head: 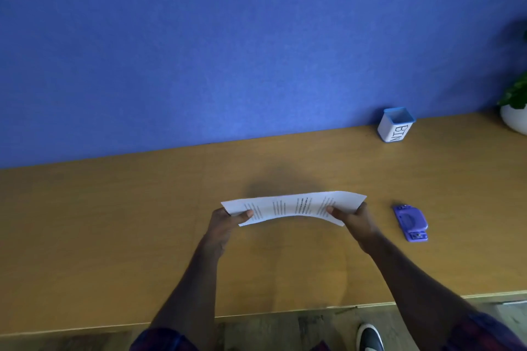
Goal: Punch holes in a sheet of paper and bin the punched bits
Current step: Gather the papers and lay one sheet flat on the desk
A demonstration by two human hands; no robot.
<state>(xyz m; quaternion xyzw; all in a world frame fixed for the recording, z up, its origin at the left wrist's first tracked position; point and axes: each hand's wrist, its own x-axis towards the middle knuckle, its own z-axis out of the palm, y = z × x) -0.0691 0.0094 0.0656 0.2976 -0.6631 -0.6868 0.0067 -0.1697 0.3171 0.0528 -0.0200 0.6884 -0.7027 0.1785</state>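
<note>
A white printed sheet of paper (pixel 291 206) is held above the wooden desk (pixel 142 236), bowed upward in the middle. My left hand (pixel 225 222) pinches its left end and my right hand (pixel 352 218) pinches its right end, thumbs on top. A purple hole punch (pixel 410 222) lies flat on the desk just right of my right hand, untouched. A small white container with a blue rim, marked BIN (pixel 395 125), stands at the back of the desk against the blue wall, far right of the paper.
A blue felt wall (pixel 228 51) runs along the desk's far edge. A white pot with a green plant (pixel 514 114) stands at the far right. The desk's near edge runs below my forearms, with floor and a shoe (pixel 369 338) beneath.
</note>
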